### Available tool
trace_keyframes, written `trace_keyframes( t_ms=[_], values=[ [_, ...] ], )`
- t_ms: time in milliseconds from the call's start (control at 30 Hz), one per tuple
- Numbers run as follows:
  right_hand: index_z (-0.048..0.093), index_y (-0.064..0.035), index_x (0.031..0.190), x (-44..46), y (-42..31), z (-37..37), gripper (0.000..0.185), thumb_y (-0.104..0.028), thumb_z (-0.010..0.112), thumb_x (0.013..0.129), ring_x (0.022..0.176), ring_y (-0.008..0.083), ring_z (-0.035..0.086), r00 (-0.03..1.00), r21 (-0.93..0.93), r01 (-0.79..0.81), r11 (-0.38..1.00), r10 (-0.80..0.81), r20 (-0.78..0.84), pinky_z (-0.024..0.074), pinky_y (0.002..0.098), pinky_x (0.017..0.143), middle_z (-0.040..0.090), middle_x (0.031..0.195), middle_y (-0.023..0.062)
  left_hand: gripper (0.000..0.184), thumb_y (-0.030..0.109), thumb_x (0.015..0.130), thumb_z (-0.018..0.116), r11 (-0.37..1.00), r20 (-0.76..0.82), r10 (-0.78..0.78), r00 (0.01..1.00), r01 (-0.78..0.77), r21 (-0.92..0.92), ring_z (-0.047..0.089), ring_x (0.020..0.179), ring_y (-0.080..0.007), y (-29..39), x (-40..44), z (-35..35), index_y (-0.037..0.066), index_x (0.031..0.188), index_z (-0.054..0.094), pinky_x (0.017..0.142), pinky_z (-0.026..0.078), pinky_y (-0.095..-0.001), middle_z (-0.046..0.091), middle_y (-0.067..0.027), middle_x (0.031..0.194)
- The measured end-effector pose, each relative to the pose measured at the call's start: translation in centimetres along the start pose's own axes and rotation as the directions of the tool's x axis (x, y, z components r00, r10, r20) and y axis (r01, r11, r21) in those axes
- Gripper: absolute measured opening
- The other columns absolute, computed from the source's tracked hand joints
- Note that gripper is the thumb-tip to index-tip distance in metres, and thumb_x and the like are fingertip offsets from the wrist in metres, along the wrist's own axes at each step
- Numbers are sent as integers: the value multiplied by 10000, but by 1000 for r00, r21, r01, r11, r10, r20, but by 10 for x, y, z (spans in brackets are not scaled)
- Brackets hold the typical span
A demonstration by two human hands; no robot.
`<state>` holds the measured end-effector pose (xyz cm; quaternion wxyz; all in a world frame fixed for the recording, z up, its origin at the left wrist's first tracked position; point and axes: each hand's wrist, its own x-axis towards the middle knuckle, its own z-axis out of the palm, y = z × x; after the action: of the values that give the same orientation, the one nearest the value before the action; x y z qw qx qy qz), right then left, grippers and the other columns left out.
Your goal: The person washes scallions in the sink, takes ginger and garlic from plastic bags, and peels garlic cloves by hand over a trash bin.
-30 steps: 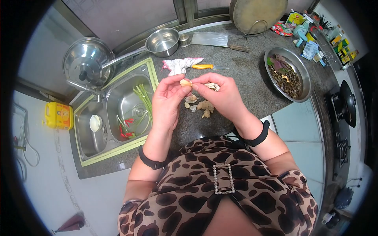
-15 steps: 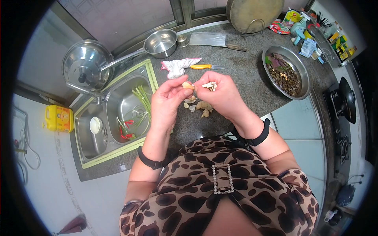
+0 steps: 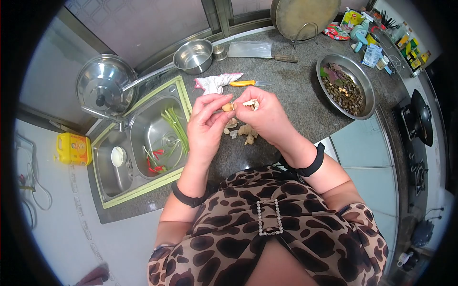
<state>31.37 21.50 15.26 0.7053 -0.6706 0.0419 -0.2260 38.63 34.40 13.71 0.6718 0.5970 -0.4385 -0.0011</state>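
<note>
Between the fingertips of my left hand [image 3: 206, 121] is a garlic clove [image 3: 227, 107]. My right hand [image 3: 266, 117] pinches at the clove's right end, with pale papery garlic skin [image 3: 251, 103] tucked in its curled fingers. Both hands are above the dark stone counter, close together. Just below them lie a knobby piece of ginger [image 3: 247, 133] and some loose garlic pieces and skins [image 3: 232, 125], partly hidden by the hands. A yellow-handled knife [image 3: 244, 83] rests beyond my fingers beside a white cloth [image 3: 213, 84] with a pink edge.
Left, a double sink [image 3: 135, 128] holds green stalks [image 3: 176, 125], red chilies [image 3: 155, 167] and a white dish [image 3: 118, 156]. A steel pot [image 3: 193, 56] and cleaver [image 3: 250, 49] lie at the back. On the right stands a steel bowl [image 3: 371, 102] of snail-like shells, near the stove.
The clove has turned slightly between my fingers, and my left hand has shifted a little to the right. The whole view has tilted slightly.
</note>
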Motion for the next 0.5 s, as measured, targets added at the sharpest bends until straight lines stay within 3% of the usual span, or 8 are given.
trace_keyframes(
  t_ms=[33,100,133,200,233,333,500],
  values=[
    [562,-31,777,0,-1,0,64,-67,613,790,596,17,468,1000,9,-10,1000,10,6,377,182,508,552,678,-23,295,-33,835,561,1000,1,1,1000,-1,2,573,937,-157,-1,0,0,-24,1129,554,813,509,-262,505,-81,1063],
    [562,-33,779,0,-3,0,63,-69,613,788,602,16,466,1000,33,-13,999,13,14,378,186,513,550,683,-25,286,22,867,548,945,32,-184,982,186,-269,574,939,-152,-5,0,0,-27,1148,536,810,512,-258,532,-87,1057],
    [562,-35,780,1,-3,0,63,-71,614,787,608,14,464,1000,56,-18,998,17,22,380,190,518,547,689,-26,286,22,867,548,946,32,-181,983,183,-267,574,939,-152,-5,0,-1,-27,1148,536,810,512,-258,532,-87,1057],
    [565,-36,789,1,-5,-1,38,-53,599,796,616,7,444,999,30,-30,999,30,18,356,176,528,531,702,-39,309,109,899,532,634,75,-400,913,335,-697,582,931,-149,-4,0,-3,-33,1173,509,808,509,-250,559,-93,1051],
    [568,-38,797,1,-5,-2,18,-35,583,806,624,0,424,999,4,-47,999,47,13,333,162,537,515,715,-52,352,177,914,517,614,66,-409,910,328,-718,587,930,-150,-5,0,-4,-36,1192,487,809,504,-240,577,-97,1047],
    [570,-35,805,0,-10,-2,14,-47,574,812,613,0,420,999,34,-42,999,42,22,331,163,527,507,703,-55,365,175,906,532,547,84,-434,897,336,-766,593,912,-148,-7,2,-8,-34,1201,480,795,508,-231,582,-94,1033],
    [603,-21,873,1,-21,-4,77,-81,597,826,619,11,447,998,38,-65,997,64,12,356,168,536,546,737,-29,279,128,889,553,622,62,-405,912,325,-713,610,836,-140,-6,2,-6,0,1134,514,748,526,-218,599,-88,979]
  ],
)
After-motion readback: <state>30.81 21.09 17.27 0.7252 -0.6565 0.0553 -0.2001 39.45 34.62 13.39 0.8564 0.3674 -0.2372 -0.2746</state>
